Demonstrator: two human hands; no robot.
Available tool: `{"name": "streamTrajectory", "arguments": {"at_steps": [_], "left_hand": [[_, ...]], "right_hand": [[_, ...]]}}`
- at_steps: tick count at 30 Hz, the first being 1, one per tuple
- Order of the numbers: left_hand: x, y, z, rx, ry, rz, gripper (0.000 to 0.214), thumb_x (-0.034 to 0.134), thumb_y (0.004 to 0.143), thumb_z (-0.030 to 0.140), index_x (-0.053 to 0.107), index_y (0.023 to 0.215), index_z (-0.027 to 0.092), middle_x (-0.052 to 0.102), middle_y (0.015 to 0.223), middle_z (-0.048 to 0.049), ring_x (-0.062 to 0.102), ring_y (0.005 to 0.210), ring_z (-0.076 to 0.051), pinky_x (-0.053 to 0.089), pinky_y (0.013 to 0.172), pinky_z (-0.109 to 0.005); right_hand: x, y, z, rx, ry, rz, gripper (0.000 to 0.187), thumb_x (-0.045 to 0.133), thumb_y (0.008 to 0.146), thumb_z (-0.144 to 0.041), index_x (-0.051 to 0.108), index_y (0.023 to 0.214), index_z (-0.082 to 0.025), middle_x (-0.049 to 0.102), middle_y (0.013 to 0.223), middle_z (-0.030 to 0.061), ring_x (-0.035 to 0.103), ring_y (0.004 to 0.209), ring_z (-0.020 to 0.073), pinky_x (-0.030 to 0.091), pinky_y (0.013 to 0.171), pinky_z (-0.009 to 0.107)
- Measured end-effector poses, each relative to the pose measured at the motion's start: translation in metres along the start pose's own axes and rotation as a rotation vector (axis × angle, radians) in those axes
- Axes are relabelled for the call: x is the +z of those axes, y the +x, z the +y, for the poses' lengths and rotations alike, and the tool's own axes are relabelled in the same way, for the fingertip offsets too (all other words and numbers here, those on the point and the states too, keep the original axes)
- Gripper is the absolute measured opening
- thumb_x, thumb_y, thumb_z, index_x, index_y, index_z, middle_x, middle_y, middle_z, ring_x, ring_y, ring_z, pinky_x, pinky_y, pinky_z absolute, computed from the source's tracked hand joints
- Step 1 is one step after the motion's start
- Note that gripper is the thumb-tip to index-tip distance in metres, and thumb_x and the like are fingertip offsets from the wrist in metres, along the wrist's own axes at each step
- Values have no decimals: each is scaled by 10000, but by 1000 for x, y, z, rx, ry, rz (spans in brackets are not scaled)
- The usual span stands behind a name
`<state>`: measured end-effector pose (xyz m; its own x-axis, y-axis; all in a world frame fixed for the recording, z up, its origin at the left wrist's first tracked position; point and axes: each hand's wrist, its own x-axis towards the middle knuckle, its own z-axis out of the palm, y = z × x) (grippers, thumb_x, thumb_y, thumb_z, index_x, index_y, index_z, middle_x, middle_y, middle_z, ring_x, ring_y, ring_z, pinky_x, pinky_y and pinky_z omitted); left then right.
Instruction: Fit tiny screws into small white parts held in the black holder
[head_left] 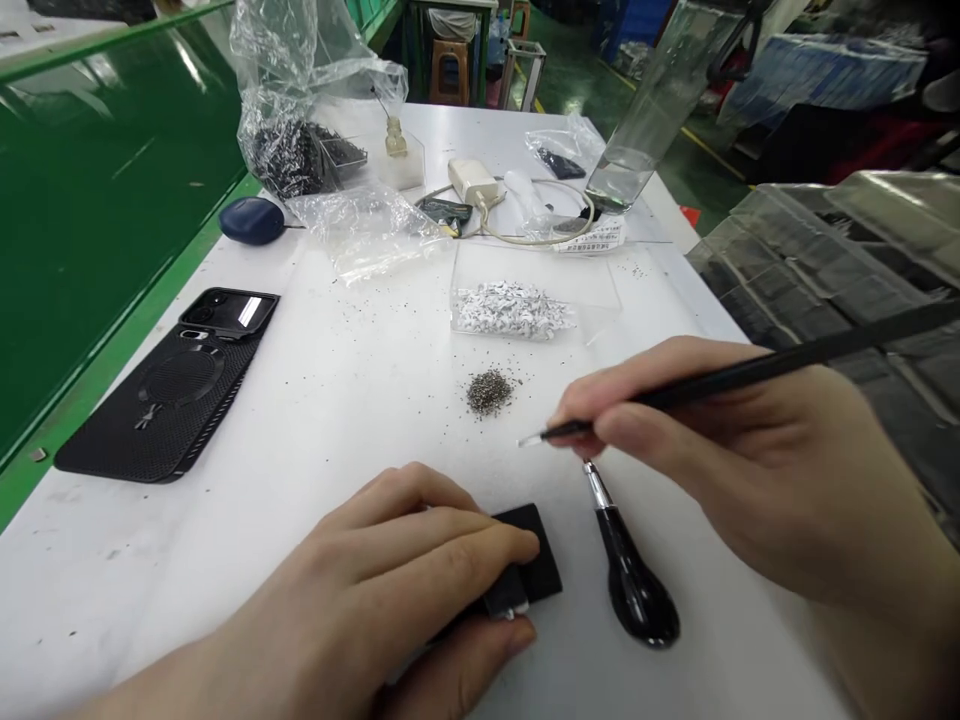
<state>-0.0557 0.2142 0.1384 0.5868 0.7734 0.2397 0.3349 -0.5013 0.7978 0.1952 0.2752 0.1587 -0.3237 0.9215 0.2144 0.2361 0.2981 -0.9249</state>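
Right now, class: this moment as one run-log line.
left hand: gripping black block | right hand: holding thin black tool | nearby: dark-grain pile, black-handled tool, tray of white pieces

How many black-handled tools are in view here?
2. A pen-like tool is held in the right hand; a bulb-handled tool lies on the white table, right of the left hand. Others may be hidden behind the hands.
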Motion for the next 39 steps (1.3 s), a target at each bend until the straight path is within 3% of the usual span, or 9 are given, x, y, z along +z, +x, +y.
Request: {"name": "streamTrajectory", "arguments": {"at_steps": [5,9,15,24,29,39], "left_hand": [[2,-1,2,23,-48,25,240,656,1054,79,730,1248,199,800,1096,-19,685,1034,-155,598,929,-205],[3,-2,3,46,-58,50,268,642,1018,20,750,1211,172,777,1014,-29,668,943,-162,602,891,-248],[-1,2,5,67,-17,41,163,640,1019,23,743,1084,132,726,876,-26,678,849,-164,602,838,-285],[-1,4,7,71,-4,24,125,631,1035,32,717,1028,123,718,818,-34,743,853,-193,600,835,-313],[0,3,7,74,-20,26,140,617,1028,34,693,985,143,718,797,-38,746,821,-202,600,831,-332],[-3,4,10,30,-6,40,168,607,1041,91,721,985,200,729,745,-27,773,836,-218,643,816,-314]], "right_hand": [[-5,-14,-15,-90,153,-240,34,826,1018,-280,803,1017,-304,854,935,-41,846,893,158,696,797,218],[-1,-18,-17,-179,124,-323,64,828,1010,-224,765,1001,-230,866,975,3,851,940,171,691,868,236],[1,-20,-16,-250,14,-358,57,802,1024,-209,751,1045,-196,876,1042,40,851,1000,170,678,928,211],[0,-18,-12,-242,39,-378,34,788,1034,-221,759,1051,-213,878,1043,53,851,979,195,697,877,260],[0,-17,-11,-235,72,-394,178,779,968,-77,781,1057,-231,878,1038,58,854,976,227,705,871,306],[0,-17,-10,-218,102,-385,278,806,920,-47,843,1082,-270,891,1042,64,867,959,247,716,819,300]]}}
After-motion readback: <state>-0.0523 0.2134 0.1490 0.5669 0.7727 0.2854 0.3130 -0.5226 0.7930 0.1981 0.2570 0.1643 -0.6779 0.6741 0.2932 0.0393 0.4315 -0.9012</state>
